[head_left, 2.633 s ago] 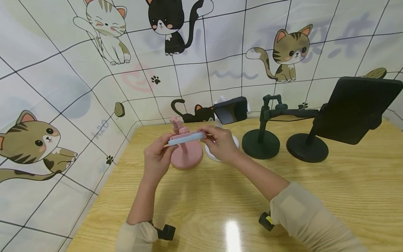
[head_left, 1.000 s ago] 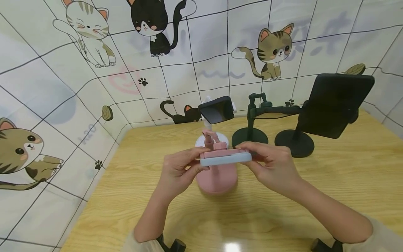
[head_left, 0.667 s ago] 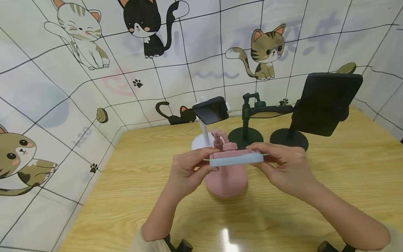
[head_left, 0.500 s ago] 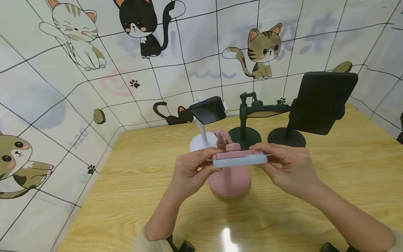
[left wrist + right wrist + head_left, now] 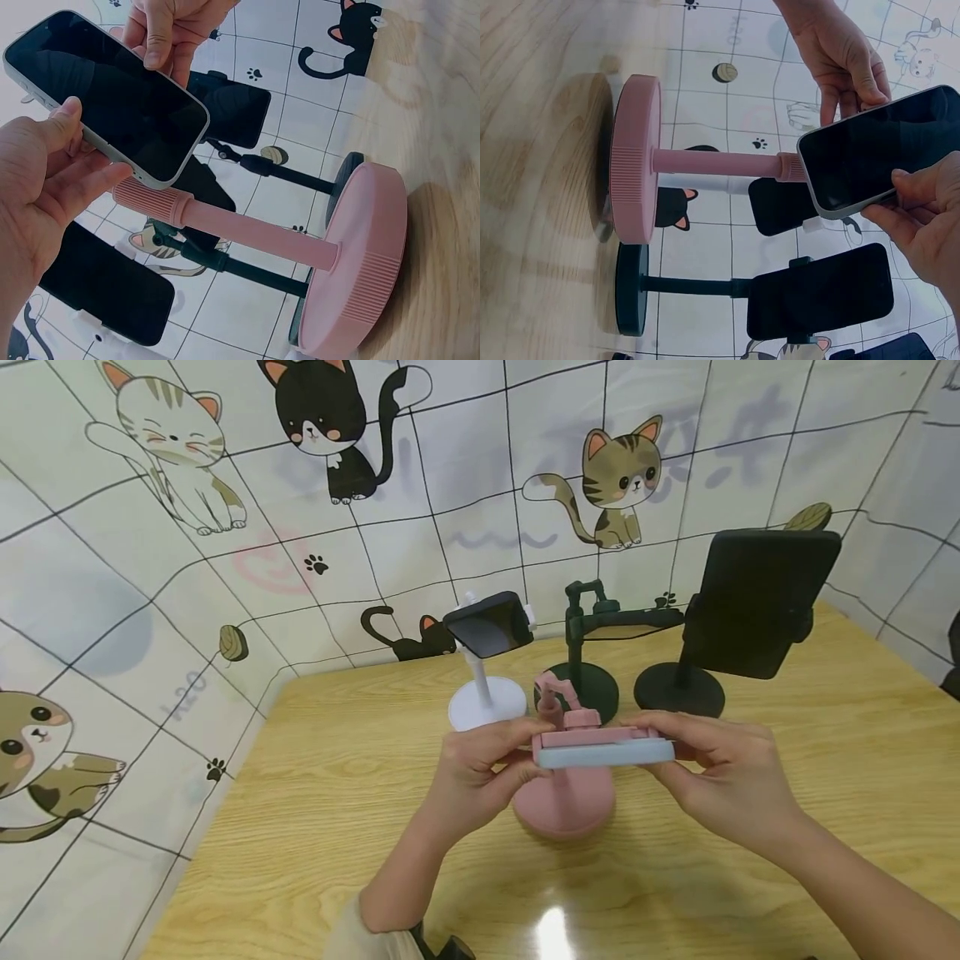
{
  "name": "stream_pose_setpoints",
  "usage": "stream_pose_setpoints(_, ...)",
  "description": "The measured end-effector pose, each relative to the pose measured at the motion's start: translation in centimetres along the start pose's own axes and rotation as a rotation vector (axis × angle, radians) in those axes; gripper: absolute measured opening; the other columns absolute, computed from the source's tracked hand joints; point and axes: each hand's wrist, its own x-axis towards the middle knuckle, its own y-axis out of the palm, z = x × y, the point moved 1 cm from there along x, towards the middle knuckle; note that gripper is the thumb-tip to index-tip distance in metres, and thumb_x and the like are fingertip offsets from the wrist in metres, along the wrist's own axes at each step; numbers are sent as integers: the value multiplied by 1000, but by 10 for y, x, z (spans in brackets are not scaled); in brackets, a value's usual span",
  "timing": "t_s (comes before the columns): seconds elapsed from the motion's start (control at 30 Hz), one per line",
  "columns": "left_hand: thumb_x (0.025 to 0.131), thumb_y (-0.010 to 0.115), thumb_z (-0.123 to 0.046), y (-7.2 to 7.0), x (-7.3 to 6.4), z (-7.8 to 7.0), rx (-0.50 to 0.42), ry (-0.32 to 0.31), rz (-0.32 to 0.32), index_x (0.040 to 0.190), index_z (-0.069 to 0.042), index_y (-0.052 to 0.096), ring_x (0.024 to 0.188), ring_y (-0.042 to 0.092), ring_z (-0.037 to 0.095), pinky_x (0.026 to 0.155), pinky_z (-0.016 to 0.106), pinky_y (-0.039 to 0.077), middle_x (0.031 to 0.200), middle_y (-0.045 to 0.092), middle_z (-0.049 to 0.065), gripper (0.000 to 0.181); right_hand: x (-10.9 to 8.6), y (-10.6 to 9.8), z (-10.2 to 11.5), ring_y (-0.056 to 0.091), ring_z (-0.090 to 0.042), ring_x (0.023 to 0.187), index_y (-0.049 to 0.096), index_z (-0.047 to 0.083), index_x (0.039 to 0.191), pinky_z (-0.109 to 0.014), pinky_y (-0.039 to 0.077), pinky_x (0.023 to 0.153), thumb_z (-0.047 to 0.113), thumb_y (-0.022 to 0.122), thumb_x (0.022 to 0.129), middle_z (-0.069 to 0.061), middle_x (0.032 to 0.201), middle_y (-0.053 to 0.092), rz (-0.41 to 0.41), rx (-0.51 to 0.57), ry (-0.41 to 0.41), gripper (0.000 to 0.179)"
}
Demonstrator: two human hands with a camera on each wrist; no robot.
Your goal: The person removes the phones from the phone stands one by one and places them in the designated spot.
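Note:
Between my two hands is a smartphone (image 5: 607,753) with a pale rim. It sits in the pink holder of a phone stand (image 5: 562,806), its dark screen showing in both wrist views (image 5: 112,97) (image 5: 885,150). My left hand (image 5: 480,781) pinches one end, with the thumb on the near side and fingers behind. My right hand (image 5: 731,777) grips the other end the same way. Below the holder are the stand's pink post (image 5: 259,232) and round base (image 5: 636,161). Whether that base touches the table I cannot tell.
Behind stand a white phone stand (image 5: 487,702) holding a phone (image 5: 491,625), a dark green stand (image 5: 596,693) with a phone seen edge-on, and a black stand (image 5: 678,691) bearing a large black tablet-like device (image 5: 765,602). A cat-patterned cloth (image 5: 457,460) rises beyond the wooden table (image 5: 337,777).
Both hands have brought the pink stand and its phone rightward and nearer, from left of the white stand to in front of it and the green one. The head view has also shifted.

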Motion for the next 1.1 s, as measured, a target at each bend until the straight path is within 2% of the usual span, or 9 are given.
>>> stream_pose_setpoints(0.17,66,69,13,4,1,0,-13,2,18,99,9,61,88,64,20,70,26,52,96,64,20,34,-6,-2,-4,61,3,80,68,-5,91,-10,46,68,31,63,79,4,89,68,-27,54,6,39)
stream_pose_setpoints(0.33,64,69,16,7,1,0,-34,-1,36,100,11,60,89,64,21,70,27,52,96,64,21,37,-10,-4,-5,60,4,79,68,-4,91,-10,46,67,33,63,79,5,89,68,-23,42,35,39)
stream_pose_setpoints(0.53,63,70,16,9,0,-1,-48,8,55,99,11,60,88,63,22,70,25,52,95,64,22,38,-15,-5,-7,59,2,77,68,-5,91,-10,46,66,30,64,79,3,89,68,-24,74,27,37)
stream_pose_setpoints(0.6,64,70,15,10,0,-1,-45,18,56,99,11,60,88,64,22,69,25,52,95,64,22,37,-16,-5,-7,60,1,78,67,-5,92,-10,46,67,28,65,79,3,89,68,-22,93,22,36)
stream_pose_setpoints(0.77,64,71,13,10,-1,-1,-37,35,54,99,11,60,88,64,22,69,24,52,95,64,22,36,-15,-6,-5,60,0,77,67,-5,93,-12,47,66,32,62,81,6,90,67,13,55,38,39)
stream_pose_setpoints(1.1,64,71,12,10,-2,0,-24,21,46,98,11,61,88,64,22,69,24,52,95,64,21,35,-17,-5,-6,60,-1,77,66,-6,93,-12,48,67,28,64,80,5,91,67,8,98,50,36)
